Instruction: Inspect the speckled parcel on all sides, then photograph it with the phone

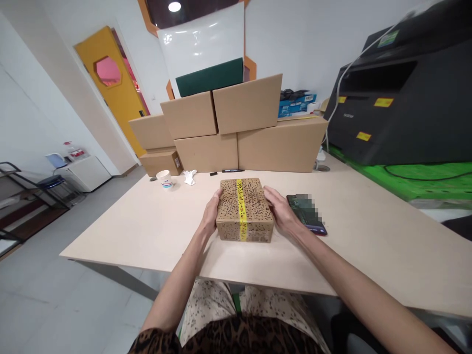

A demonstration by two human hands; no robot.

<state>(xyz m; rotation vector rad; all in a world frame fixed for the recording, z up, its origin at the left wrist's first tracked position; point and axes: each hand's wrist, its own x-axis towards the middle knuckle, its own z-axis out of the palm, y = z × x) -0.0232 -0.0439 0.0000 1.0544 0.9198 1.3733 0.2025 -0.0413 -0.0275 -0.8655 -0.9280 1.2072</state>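
On the table [147, 231], speckled box [244, 210] between flat, open left hand [211, 212], right hand [280, 210]

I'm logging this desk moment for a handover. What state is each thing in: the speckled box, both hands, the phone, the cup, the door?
speckled box: closed, yellow tape over the top, flat on the table
left hand: pressed flat against the box's left side
right hand: pressed flat against the box's right side
phone: lying flat, screen up
paper cup: upright
yellow door: standing open
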